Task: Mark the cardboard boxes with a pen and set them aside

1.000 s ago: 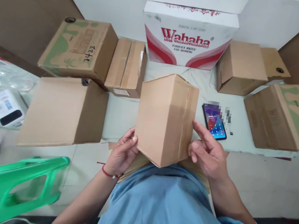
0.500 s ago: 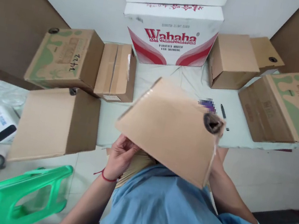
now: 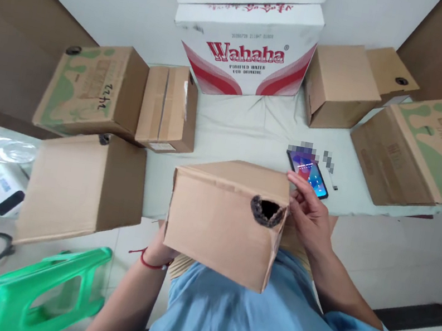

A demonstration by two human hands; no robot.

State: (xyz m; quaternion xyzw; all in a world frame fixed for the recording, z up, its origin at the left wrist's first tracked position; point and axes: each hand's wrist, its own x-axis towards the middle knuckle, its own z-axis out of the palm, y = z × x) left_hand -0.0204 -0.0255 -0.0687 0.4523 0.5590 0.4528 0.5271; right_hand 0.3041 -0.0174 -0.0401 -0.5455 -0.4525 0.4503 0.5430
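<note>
A plain brown cardboard box (image 3: 220, 222) is held up in front of my body, tilted toward me. Near its upper right corner is a rough hole (image 3: 268, 210) with a dark edge. My left hand (image 3: 160, 244) supports the box at its lower left; most of its fingers are hidden behind the cardboard. At the right edge, my right hand (image 3: 310, 211) grips the box with bent fingers, one fingertip on the top corner. A phone (image 3: 308, 172) with a lit screen lies on the table just beyond this hand.
Several cardboard boxes stand around the table, including a marked one (image 3: 90, 87) at left and a green-patterned one (image 3: 423, 148) at right. A white Wahaha carton (image 3: 244, 62) stands at the back. A green plastic stool (image 3: 27, 285) is at lower left.
The box has turned and come down toward me, so its top side and hole now show. My right hand has come into view at its right edge; my left hand has slipped mostly behind it.
</note>
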